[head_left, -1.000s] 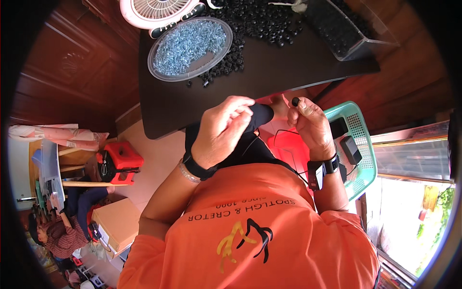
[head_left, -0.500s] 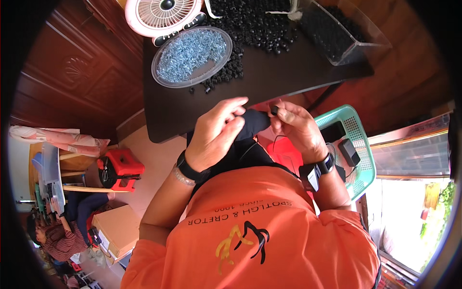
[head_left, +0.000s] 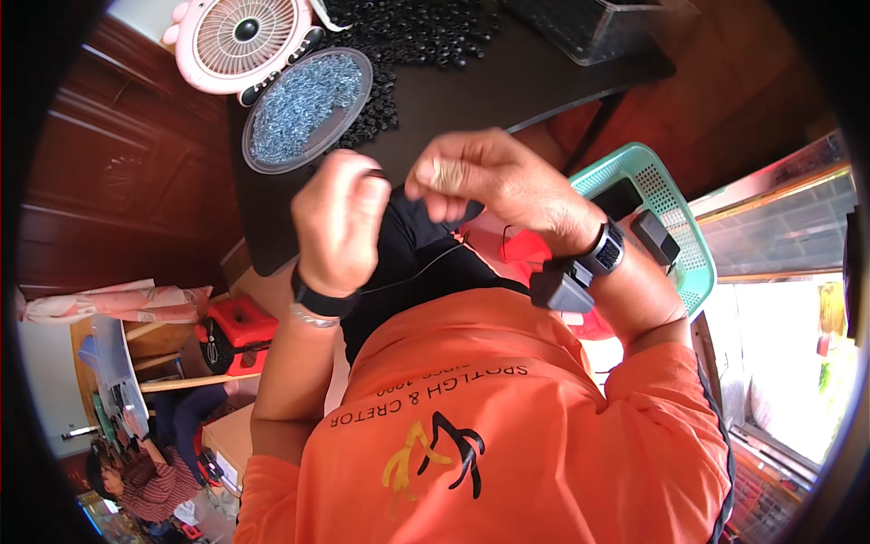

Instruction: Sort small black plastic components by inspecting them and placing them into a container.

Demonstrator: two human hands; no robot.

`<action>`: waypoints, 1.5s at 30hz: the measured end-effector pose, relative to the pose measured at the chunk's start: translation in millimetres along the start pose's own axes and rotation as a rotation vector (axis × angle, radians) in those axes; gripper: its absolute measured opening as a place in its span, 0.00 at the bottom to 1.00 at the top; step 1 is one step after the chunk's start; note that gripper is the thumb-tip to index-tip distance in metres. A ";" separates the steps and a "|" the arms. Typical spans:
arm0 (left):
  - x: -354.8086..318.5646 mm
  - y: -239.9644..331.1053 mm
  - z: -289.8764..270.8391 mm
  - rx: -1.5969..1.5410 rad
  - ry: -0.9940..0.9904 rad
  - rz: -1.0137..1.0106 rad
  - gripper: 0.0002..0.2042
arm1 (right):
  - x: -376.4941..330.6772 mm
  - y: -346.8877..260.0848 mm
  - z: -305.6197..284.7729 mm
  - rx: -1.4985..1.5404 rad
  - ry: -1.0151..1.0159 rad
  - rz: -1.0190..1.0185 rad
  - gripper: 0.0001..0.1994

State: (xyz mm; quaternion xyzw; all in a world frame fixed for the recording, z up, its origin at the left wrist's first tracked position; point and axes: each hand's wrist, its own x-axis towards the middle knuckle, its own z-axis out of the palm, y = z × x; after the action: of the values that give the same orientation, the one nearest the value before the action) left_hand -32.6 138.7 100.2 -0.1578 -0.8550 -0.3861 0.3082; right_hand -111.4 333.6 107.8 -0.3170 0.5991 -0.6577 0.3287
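My left hand (head_left: 337, 227), blurred by motion, is raised at the table's near edge with a small black plastic piece (head_left: 373, 173) pinched at its fingertips. Close beside it on the right, my right hand (head_left: 498, 181) has its thumb and fingers drawn together; whatever may be between them is hidden. Beyond the left hand, a round clear tray (head_left: 343, 127) holds a layer of small shiny pale-blue pieces (head_left: 304, 104). Many loose black pieces (head_left: 426, 32) lie heaped behind and beside that tray.
A pink fan (head_left: 245, 32) stands at the far left of the dark table (head_left: 444, 113). A clear bin (head_left: 598, 36) is at the far right. Right of me sits a green basket (head_left: 698, 245) with black devices. Another person (head_left: 149, 485) is at lower left, near a cardboard box (head_left: 227, 440).
The black piece, earlier in my right fingers, now shows at my left fingertips. Both hands have moved left and farther forward; the view has shifted, with the table now farther left.
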 end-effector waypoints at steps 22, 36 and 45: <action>-66.1 -108.5 -66.6 -0.246 0.388 -0.676 0.12 | 63.8 62.0 -133.4 -1.174 0.984 -0.058 0.15; -63.6 -99.9 -61.4 -0.293 0.383 -0.628 0.12 | 69.2 67.4 -134.8 -1.236 1.079 -0.101 0.14; -62.9 -98.6 -61.6 -0.152 0.359 -0.513 0.18 | 70.9 69.7 -146.2 -1.252 1.018 -0.076 0.14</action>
State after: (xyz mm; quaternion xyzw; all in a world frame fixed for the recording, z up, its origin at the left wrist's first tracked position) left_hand -9.9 25.8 35.4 0.1109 -0.7676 -0.5356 0.3342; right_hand -267.7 356.2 28.1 -0.1240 0.9213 -0.2746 -0.2458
